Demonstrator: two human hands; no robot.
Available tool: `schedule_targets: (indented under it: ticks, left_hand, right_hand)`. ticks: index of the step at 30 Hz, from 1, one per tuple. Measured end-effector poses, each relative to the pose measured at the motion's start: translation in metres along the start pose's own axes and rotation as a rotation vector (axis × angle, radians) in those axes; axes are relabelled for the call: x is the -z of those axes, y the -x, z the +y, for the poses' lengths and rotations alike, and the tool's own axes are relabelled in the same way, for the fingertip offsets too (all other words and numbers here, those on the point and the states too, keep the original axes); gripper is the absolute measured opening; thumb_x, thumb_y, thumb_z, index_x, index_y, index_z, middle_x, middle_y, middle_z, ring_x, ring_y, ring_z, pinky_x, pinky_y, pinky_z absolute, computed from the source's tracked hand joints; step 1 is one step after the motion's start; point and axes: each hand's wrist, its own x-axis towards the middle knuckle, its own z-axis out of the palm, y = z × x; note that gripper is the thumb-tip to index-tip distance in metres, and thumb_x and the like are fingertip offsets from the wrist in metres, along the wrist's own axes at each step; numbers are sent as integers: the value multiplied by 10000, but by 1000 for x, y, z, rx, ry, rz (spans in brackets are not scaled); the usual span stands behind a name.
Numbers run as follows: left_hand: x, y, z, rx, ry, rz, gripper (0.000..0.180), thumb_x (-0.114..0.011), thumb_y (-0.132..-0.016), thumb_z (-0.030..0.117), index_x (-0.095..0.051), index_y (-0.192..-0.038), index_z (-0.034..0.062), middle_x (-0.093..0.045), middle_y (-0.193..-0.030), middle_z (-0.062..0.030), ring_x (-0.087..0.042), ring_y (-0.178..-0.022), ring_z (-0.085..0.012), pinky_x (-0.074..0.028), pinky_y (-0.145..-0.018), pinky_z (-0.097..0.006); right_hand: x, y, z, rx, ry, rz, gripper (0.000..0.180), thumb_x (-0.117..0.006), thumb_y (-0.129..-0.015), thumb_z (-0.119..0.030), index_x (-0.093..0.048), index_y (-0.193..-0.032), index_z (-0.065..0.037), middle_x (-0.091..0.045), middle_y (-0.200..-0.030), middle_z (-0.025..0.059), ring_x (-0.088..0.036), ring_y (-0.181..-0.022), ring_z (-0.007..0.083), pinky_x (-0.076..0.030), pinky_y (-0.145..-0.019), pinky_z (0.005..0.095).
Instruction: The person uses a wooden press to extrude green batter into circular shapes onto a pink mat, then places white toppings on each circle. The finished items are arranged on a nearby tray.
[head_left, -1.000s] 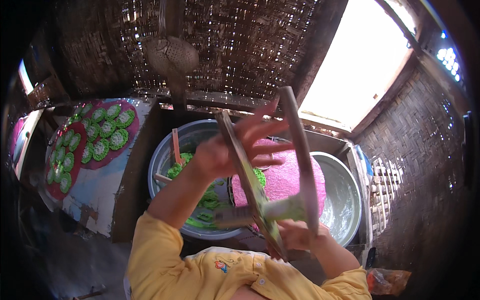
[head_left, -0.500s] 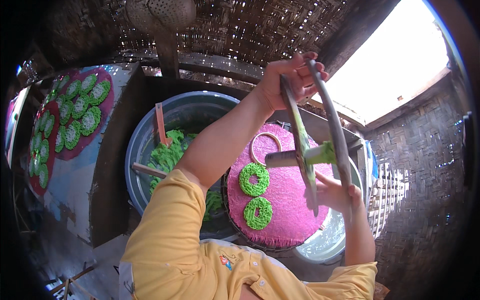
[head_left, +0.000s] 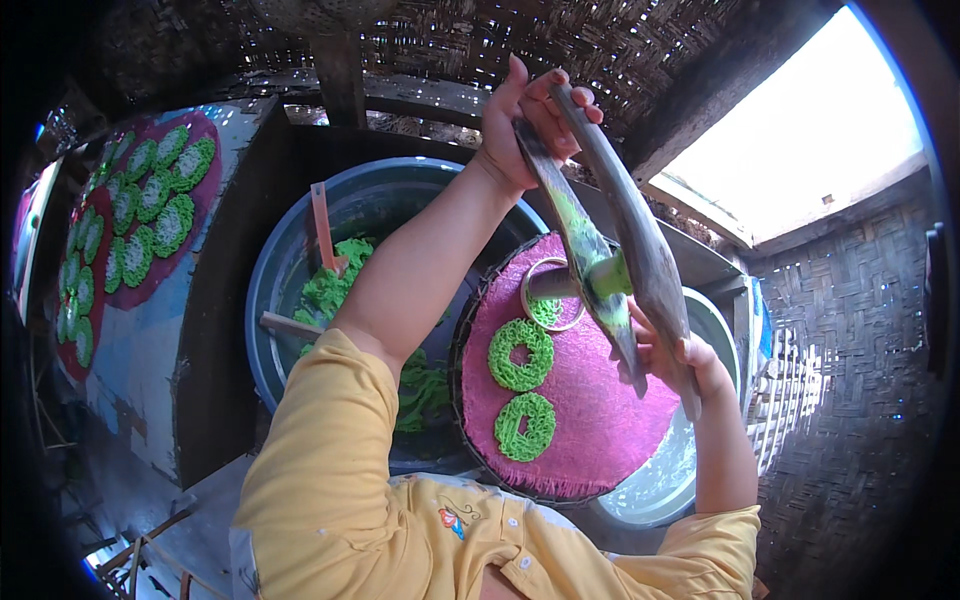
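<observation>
Wooden hand press (head_left: 640,228), one, consisting of two long bars and a grey cylinder (head_left: 550,285), slanting from upper centre to right of centre in the frame; green smears on the nearer bar and a green section between the bars. Left hand (head_left: 540,122), upper centre: fingers bent over the upper end of the farther bar, thumb raised apart from them, the nearer bar's end against the palm. Right hand (head_left: 675,362), right of centre: thumb and fingers closed about the bars' lower ends; some fingertips hidden. Pale ring (head_left: 524,292), one, lying at centre beneath the cylinder's end, around a patch of green strands (head_left: 546,314). Green strand rounds, two, in the middle of the frame: upper round (head_left: 520,355), lower round (head_left: 525,427), each with an open middle. Pink round mat (head_left: 605,430), bearing all these. Blue-grey basin (head_left: 258,330), left of centre, containing green dough (head_left: 335,285) and an orange-pink stick (head_left: 322,225). Pale basin (head_left: 660,490), lower right, partly behind the mat.
</observation>
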Motion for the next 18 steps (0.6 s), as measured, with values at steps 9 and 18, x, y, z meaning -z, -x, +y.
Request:
schedule_targets:
  ticks: [9,18]
  left_hand:
    - [9,-7,-26,-70,28,131,399,-484,-865,555,-579,-860,167,-551,-853,-41,-545,-877,-219,-473,-526,-296]
    - [9,23,-26,2,63,209,478,-429,-868,596,-606,-832,153,-589,-801,-85,-595,-827,-268,-468,-524,-267]
  right_hand:
    - [-5,15,-29,22,228,268,640,-698,-640,-378,-526,-1050,82,-595,-793,135,-609,-664,196,-507,-585,301]
    - [-14,23,-8,-67,147,243,527,-690,-658,-271,-538,-1028,72,-606,-790,127,-618,-632,181,-522,-568,294]
